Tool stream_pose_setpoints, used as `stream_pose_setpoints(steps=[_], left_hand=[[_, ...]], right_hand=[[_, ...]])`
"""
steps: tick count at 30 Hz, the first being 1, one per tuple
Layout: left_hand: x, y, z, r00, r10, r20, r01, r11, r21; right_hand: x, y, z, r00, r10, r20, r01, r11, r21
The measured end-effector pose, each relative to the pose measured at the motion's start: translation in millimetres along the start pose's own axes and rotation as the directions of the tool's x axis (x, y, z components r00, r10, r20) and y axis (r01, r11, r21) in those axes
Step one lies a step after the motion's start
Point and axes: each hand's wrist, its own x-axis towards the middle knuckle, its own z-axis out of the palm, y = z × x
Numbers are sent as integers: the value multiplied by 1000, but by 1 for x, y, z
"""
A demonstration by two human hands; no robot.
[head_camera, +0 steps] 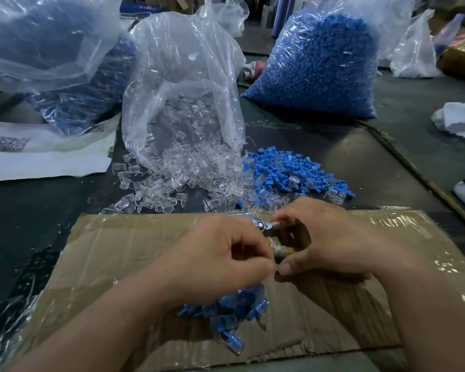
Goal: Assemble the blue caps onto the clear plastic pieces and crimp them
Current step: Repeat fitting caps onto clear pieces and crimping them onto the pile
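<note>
Cardboard [118, 253] carries both hands [274, 253] behind spilled clear pieces [172, 181].

loose blue caps [285, 170] heaped right of spilled clear plastic pieces [172, 175]; assembled ones [231, 318] piled nearer.

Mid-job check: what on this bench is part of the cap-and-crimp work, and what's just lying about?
In the job: left hand, right hand, crimping tool, clear pieces, loose blue caps, finished pile, cardboard.
Lying about: printed sheet, white cloth.
</note>
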Motion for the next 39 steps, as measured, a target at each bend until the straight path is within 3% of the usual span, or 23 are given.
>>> stream_pose_setpoints(steps=[3, 5, 7, 9, 13, 18, 21, 26, 34, 39], left_hand=[[3, -1, -4, 947, -80, -310, 42, 991, -128], [7, -8, -10, 847, -102, -521, 103, 994, -29], [12, -17, -15, 790, -95, -606, 235, 959, 157], [15, -23, -17, 815, -120, -568, 329, 901, 282], [16, -29, -14, 875, -175, -451, 385, 817, 430], [16, -27, -13, 884, -187, -429, 392, 797, 459], [14, -26, -13, 857, -128, -499, 370, 827, 424], [13, -20, -12, 784, -55, -619, 289, 914, 285], [13, -17, -11, 791, -90, -605, 264, 942, 206], [11, -14, -11, 788, -81, -610, 249, 949, 196]], right_hand=[[0, 1, -1, 1000, 1, 0, -1, 1000, 2], [0, 0, -2, 1000, 10, -17, -9, 999, 46], [-1, -2, -3, 999, 3, -45, 1, 997, 77], [-1, -4, -4, 995, -7, -98, 16, 996, 92], [0, 0, -8, 950, 76, -304, -15, 980, 197], [6, 14, -7, 797, 262, -544, -82, 940, 332], [11, 23, -5, 744, 339, -575, -131, 919, 372], [18, 29, 1, 747, 355, -562, -165, 918, 360], [29, 30, 7, 752, 298, -588, -164, 949, 271], [35, 31, 8, 699, 289, -655, -149, 954, 262]])
